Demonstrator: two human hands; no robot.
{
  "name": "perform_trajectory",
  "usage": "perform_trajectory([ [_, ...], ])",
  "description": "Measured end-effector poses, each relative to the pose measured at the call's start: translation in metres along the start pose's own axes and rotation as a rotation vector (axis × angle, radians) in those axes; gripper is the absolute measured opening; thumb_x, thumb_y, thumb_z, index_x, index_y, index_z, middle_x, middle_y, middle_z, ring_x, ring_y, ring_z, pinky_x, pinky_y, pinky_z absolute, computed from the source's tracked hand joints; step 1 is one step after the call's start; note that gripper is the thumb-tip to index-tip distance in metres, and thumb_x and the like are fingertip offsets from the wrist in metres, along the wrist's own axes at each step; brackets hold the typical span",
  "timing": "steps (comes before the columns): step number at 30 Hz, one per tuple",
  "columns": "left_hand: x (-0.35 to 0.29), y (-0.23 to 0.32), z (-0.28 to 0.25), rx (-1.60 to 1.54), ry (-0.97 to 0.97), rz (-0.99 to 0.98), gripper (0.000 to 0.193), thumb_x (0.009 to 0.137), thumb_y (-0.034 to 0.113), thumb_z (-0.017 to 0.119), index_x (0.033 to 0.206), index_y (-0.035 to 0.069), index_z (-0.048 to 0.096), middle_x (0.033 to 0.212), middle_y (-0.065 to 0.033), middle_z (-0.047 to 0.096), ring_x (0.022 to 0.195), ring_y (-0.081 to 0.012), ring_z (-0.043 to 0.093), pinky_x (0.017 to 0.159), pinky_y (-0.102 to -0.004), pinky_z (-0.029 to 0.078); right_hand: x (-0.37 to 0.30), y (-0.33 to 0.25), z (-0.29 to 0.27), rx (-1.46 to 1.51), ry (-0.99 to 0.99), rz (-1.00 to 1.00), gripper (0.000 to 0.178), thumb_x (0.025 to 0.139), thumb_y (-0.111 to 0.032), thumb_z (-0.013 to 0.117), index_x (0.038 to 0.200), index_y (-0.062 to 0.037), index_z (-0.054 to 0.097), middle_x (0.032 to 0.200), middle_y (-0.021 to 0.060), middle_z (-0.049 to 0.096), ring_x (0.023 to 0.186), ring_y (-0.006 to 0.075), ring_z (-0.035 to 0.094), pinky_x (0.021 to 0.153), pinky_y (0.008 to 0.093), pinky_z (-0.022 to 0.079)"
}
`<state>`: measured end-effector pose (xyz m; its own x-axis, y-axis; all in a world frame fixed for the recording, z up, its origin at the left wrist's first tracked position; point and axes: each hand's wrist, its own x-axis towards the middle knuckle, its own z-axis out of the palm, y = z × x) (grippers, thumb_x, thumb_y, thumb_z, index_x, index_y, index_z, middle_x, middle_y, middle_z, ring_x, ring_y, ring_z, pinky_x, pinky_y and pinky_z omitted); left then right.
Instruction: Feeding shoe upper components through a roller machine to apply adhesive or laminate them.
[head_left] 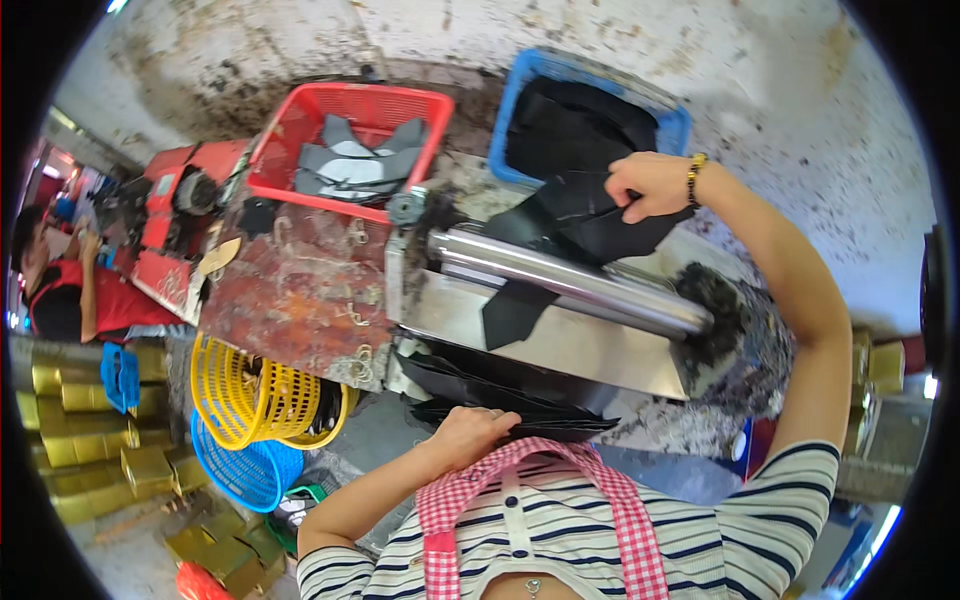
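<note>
stained wall [780, 100]; left hand [470, 438] on stack [510, 390]; right hand [648, 186] gripping sheet [610, 232]

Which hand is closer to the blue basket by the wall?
Right. The right hand is by the near edge of the blue basket, holding a black cutout; the left hand is farther, at the black stack by the checked apron.

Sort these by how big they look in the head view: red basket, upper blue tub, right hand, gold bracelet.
1. Red basket and upper blue tub: too alike to rank
2. Right hand
3. Gold bracelet, smallest
</note>
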<state>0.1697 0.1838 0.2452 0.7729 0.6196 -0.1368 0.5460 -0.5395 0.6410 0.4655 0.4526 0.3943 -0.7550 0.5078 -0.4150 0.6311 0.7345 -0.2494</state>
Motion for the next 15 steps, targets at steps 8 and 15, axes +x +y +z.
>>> perform_trajectory([
  [8, 0.020, -0.002, 0.027, 0.231, 0.150, 0.163, 0.008, 0.078, 0.019, 0.050, 0.081, 0.011, 0.053, 0.074, -0.0046, 0.058, 0.071, -0.0180, 0.060, 0.055, -0.0304, 0.046, 0.073, -0.004, -0.107, -0.054, -0.282, 0.187, 0.023, 0.063, -0.017, 0.073, 0.075, -0.0024, 0.061, 0.066, 0.0090, 0.060, 0.066, 0.0188, 0.056, 0.059, 0.0334, 0.043],
  [15, 0.004, -0.016, 0.014, 0.003, 0.053, 0.187, 0.021, 0.077, 0.014, 0.050, 0.096, 0.008, 0.058, 0.088, -0.0049, 0.059, 0.072, -0.0204, 0.059, 0.060, -0.0313, 0.050, 0.159, -0.062, -0.192, -0.514, -0.298, 0.211, 0.022, 0.055, -0.016, 0.072, 0.072, -0.0058, 0.064, 0.064, 0.0071, 0.061, 0.061, 0.0185, 0.058, 0.054, 0.0333, 0.045],
])
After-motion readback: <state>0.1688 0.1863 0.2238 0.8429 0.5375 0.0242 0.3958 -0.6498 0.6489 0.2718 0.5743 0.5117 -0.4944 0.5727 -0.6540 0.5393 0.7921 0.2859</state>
